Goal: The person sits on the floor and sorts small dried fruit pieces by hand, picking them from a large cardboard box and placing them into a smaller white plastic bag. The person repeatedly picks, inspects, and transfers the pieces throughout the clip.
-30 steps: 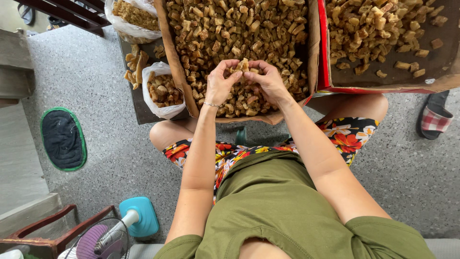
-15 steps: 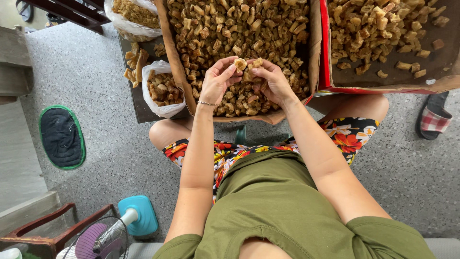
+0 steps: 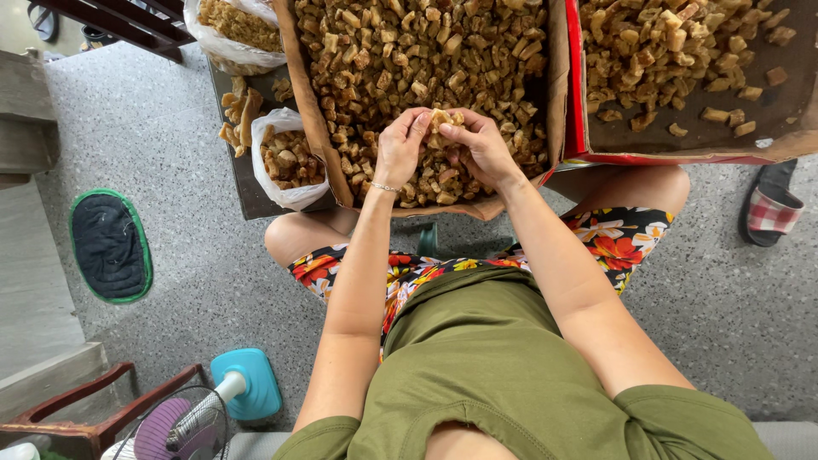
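My left hand (image 3: 399,151) and my right hand (image 3: 482,148) meet over a big cardboard box (image 3: 308,102) that is full of small golden-brown fried pieces (image 3: 409,60). Together they hold one pale brown piece (image 3: 442,120) between the fingertips, just above the heap. A thin bracelet circles my left wrist. I sit behind the box with my knees under its near edge.
A second box with a red rim (image 3: 576,102) holds more brown pieces at the right. White plastic bags (image 3: 285,162) of pieces sit left of the main box. A dark oval mat (image 3: 109,245), a small fan (image 3: 200,417) and a sandal (image 3: 771,209) lie on the speckled floor.
Both hands have stayed together at the same spot over the heap, and the fingers have shifted a little around the piece they hold.
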